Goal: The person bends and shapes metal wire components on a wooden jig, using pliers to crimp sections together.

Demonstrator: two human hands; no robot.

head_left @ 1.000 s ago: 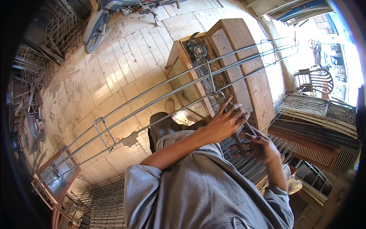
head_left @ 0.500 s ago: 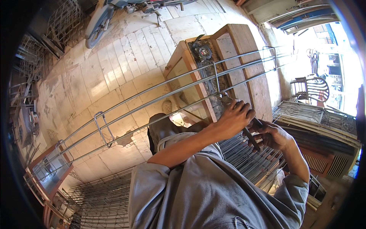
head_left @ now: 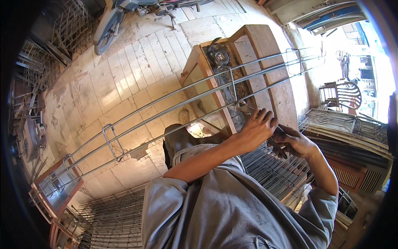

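Observation:
A long cage of steel rods joined by bent wire stirrups runs slantwise across the view. At a stirrup on its near rod is the jaw end of a pair of dark metal pincers. My left hand wraps round the pincers just behind the jaws. Farther back, my right hand closes on the handles, its fingers curled round them. Whether wire sits in the jaws is too small to tell.
Beneath the cage stands a wooden bench with a tape measure on it. A framed panel is under the cage's left end. Bundled rods lie near my right side; more steel mesh lies at lower left. A motorcycle stands far off.
The pincers' handles, spread apart before, have come closer together as my right hand squeezed. My left hand stays nearly in place on the pincers.

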